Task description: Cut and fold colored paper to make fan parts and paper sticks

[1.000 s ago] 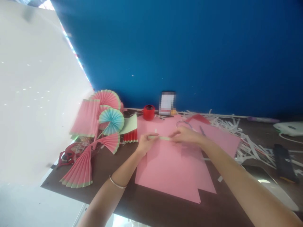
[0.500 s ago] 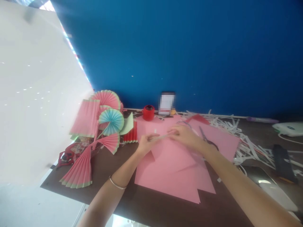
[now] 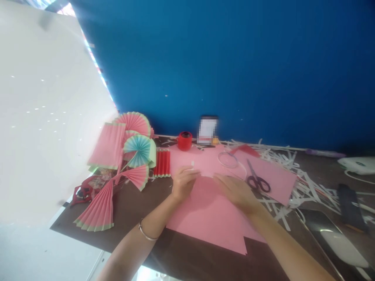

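Note:
At the far edge of a pink paper sheet [image 3: 211, 226], my left hand [image 3: 185, 181] has its fingers bent together over the paper, closed on the edge. To its right, my right hand [image 3: 236, 193] grips the same edge, its fingers angled inward and slightly blurred. Both thumbs are mostly hidden. Between the hands runs a thin pale line along the paper's edge. Scissors [image 3: 256, 181] with dark handles lie right of my right hand. A clear ring-shaped item [image 3: 227, 160] rests beyond it on more pink paper.
Folded paper fans [image 3: 101, 205] and a red pleated paper [image 3: 162, 163] are at the left. A red tape roll [image 3: 185, 141] and a blurred-out phone-like object [image 3: 207, 130] stand near the blue wall [image 3: 222, 58]. White paper strips [image 3: 283, 164] and a phone [image 3: 331, 238] are at the right.
My right hand has come nearer and lower, uncovering the scissors and the ring. My hands lie flatter along the sheet's far edge. The pale green paper by the fans has curled left.

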Available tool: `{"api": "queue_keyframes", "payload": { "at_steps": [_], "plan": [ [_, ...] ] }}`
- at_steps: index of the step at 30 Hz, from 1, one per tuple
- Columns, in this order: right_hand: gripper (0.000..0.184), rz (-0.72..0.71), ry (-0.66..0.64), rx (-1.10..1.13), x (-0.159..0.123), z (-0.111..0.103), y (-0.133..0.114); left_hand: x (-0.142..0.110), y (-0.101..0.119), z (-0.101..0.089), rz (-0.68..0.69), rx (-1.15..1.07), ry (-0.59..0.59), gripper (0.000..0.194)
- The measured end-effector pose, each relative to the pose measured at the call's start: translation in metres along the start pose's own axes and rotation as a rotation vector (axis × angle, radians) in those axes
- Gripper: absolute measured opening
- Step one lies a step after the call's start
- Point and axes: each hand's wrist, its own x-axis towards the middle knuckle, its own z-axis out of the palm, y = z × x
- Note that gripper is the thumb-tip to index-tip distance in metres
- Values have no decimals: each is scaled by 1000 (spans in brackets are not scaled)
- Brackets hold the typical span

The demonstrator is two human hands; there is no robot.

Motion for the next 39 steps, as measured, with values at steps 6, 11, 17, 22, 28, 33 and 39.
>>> {"api": "queue_keyframes", "payload": {
  "at_steps": [6, 11, 17, 22, 28, 33, 39],
  "plan": [
    [31, -85, 7, -35, -3, -2, -3, 2, 5, 2, 19, 35, 27, 14],
    [40, -49, 22, -90, 3, 0, -4, 1, 16, 2, -114, -7, -139, 18],
    [36, 44, 69, -172, 13, 3, -12, -2, 25, 6, -486, -299, -179, 20],
    [30, 41, 184, -92, 22, 7, -20, 1, 19, 9, -614, -574, -122, 27],
    [16, 133, 391, 165, 40, 3, -30, 3, 18, 9, -681, -672, -138, 30],
    [12, 242, 436, 271, 46, 6, -36, 2, 16, 11, -678, -728, -162, 34],
    [7, 361, 552, 362, 46, 17, -40, 2, 15, 12, -677, -669, -222, 34]
  ]
}}
